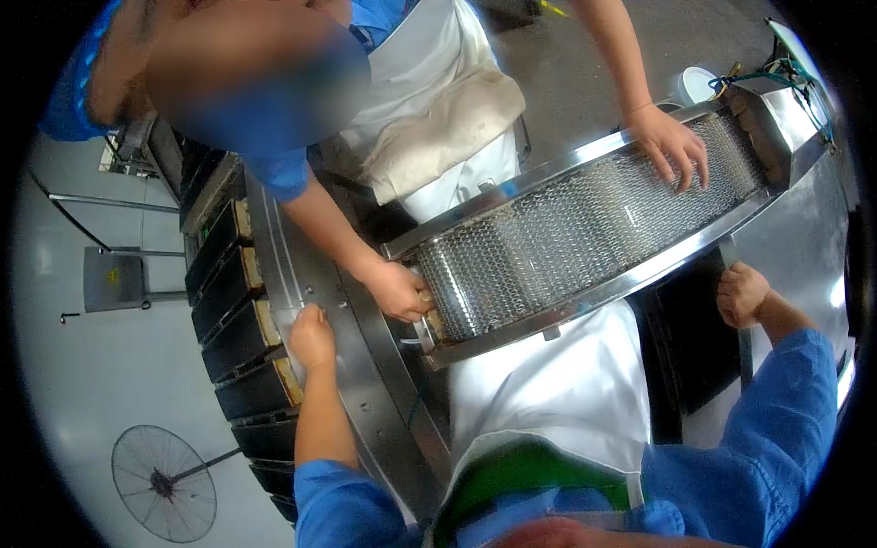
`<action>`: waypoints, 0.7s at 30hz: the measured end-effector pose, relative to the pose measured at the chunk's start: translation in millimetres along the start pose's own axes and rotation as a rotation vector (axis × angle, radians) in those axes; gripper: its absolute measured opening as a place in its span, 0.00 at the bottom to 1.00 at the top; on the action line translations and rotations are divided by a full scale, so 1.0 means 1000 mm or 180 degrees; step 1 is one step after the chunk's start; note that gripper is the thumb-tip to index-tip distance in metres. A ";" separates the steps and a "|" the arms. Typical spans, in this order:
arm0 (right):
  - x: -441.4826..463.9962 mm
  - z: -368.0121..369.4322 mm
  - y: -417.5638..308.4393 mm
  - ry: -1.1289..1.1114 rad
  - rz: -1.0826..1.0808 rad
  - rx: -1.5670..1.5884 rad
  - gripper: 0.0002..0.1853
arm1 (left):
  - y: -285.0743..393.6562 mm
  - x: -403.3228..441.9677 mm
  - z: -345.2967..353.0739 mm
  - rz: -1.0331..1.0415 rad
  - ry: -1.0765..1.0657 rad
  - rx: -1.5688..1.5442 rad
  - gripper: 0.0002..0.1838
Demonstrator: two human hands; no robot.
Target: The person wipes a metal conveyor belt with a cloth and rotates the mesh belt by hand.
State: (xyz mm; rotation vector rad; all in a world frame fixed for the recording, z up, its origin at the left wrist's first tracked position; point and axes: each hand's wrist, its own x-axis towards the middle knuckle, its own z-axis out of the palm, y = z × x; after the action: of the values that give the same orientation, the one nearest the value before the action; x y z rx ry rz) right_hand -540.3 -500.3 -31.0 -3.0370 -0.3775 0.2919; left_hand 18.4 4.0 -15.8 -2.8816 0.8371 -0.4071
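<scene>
A wire-mesh conveyor belt (566,242) in a steel frame (630,279) stretches across in front of me. My left hand (313,338) is closed at the edge of the long metal rail (361,384) on the left; its fingertips are partly hidden. On the right, my right hand (742,295) is wrapped around the edge of an upright metal panel (746,352), below the mesh belt. Opposite me, a co-worker's hand (399,290) is closed at the belt's left end. The co-worker's other hand (671,148) rests with spread fingers on the mesh near its right end.
Dark slats with pale ends (233,342) line the outer side of the left rail. A wall fan (164,482) and a grey box (114,279) are beyond them. At upper right are a white round container (698,84) and tangled cords (776,78).
</scene>
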 end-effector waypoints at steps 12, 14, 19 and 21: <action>0.004 -0.007 -0.002 0.0028 0.0014 0.0038 0.09 | -0.003 0.003 0.002 -0.0054 -0.0108 0.0149 0.06; 0.004 -0.011 -0.003 -0.0012 0.0004 -0.0008 0.09 | -0.007 0.002 0.007 0.0075 0.0030 0.0098 0.05; 0.002 -0.007 -0.001 -0.0077 -0.0021 0.0015 0.08 | -0.005 0.002 0.004 0.0048 -0.0033 0.0133 0.05; 0.000 -0.005 0.000 -0.0064 -0.0012 0.0054 0.09 | -0.003 0.002 0.002 0.0065 -0.0030 0.0120 0.05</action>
State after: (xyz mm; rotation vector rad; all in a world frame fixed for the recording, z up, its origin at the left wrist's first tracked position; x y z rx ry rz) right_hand -539.1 -499.9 -26.3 -3.0184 -0.3800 0.3240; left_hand 22.2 5.2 -16.5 -2.8360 0.8472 -0.4025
